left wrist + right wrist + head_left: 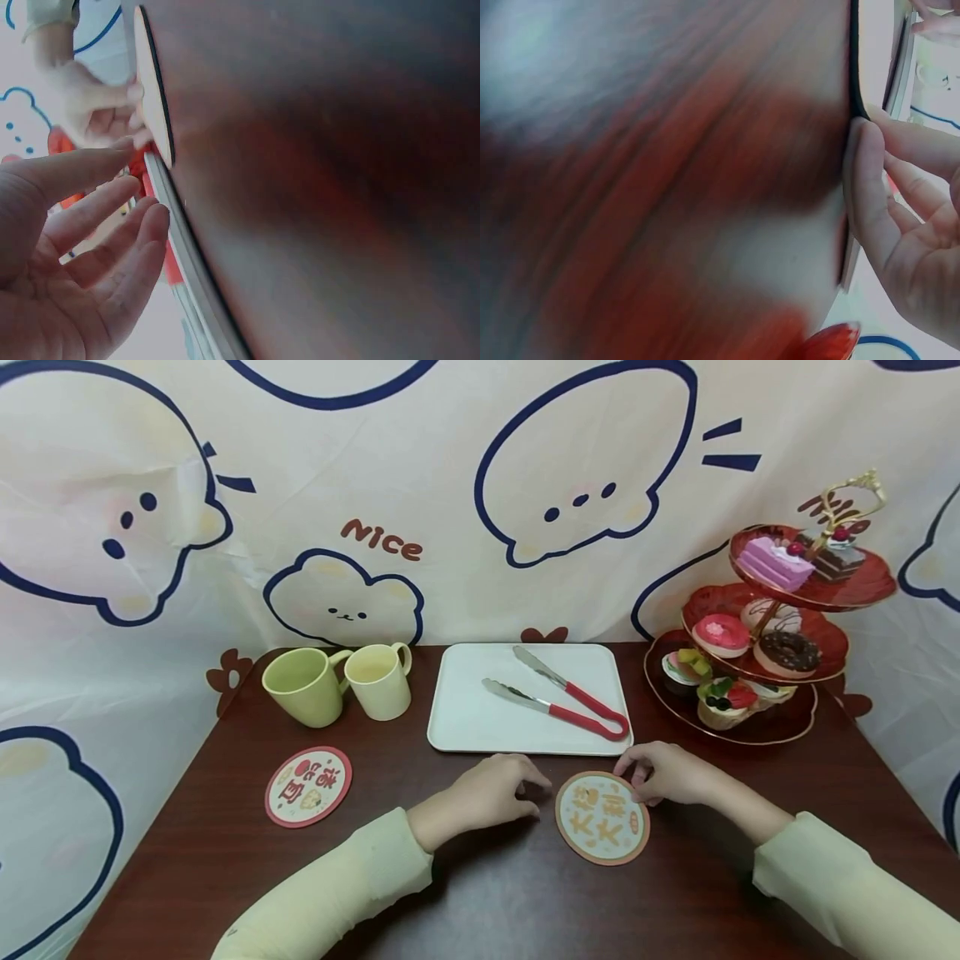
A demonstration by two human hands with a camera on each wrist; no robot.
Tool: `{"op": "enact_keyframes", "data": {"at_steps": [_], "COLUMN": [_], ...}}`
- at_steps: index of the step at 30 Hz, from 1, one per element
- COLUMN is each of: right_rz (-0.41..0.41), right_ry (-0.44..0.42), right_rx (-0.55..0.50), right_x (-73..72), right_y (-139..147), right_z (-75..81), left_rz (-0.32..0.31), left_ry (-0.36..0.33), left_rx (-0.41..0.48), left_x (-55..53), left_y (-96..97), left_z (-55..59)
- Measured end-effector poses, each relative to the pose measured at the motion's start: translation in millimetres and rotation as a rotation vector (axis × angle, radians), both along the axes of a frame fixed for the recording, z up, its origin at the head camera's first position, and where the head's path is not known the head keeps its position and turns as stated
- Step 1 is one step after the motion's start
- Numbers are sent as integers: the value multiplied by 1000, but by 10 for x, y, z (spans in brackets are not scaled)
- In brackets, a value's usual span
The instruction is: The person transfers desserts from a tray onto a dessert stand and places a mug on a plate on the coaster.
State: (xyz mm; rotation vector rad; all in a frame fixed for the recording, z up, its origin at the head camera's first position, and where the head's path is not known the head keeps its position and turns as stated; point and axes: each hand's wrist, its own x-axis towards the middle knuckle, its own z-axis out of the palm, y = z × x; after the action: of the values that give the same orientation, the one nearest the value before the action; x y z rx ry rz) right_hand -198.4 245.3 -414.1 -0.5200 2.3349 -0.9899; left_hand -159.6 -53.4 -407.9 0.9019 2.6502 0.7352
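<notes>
A round coaster [602,820] with a brown rim and golden characters lies in front of the tray on the dark table. At its right upper edge my right hand [667,774] pinches the rim. The right wrist view shows thumb and forefinger of that hand [915,217] meeting at the coaster's dark edge [857,67]. To the left of the coaster is my left hand [480,789], a small gap away, fingers loosely bent and holding nothing. In the left wrist view this hand [82,255] has its palm and fingers in sight, with the coaster [153,90] beyond.
Behind the hands sits a white tray [457,718] bearing red-handled tongs [577,714]. A red-rimmed coaster [308,787] lies at left, below a green mug [303,689] and a cream mug [381,689]. A three-tier red stand [840,652] with toy cakes stands at right.
</notes>
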Motion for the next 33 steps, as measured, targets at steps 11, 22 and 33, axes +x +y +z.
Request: {"op": "enact_keyframes", "data": {"at_steps": [11,22,33], "right_rz": [-69,-138,-173], "right_ry": [29,37,38], "right_rx": [-4,-24,-33], "right_x": [62,137,182], "right_y": [219,475,747], "right_z": [-47,-64,-99], "left_rz": [63,241,505], "left_ry": [50,86,119], "left_rx": [173,383,489], "left_x": [-78,-112,-82], "left_y": [-371,-848,-1289], "left_z": [62,80,217]}}
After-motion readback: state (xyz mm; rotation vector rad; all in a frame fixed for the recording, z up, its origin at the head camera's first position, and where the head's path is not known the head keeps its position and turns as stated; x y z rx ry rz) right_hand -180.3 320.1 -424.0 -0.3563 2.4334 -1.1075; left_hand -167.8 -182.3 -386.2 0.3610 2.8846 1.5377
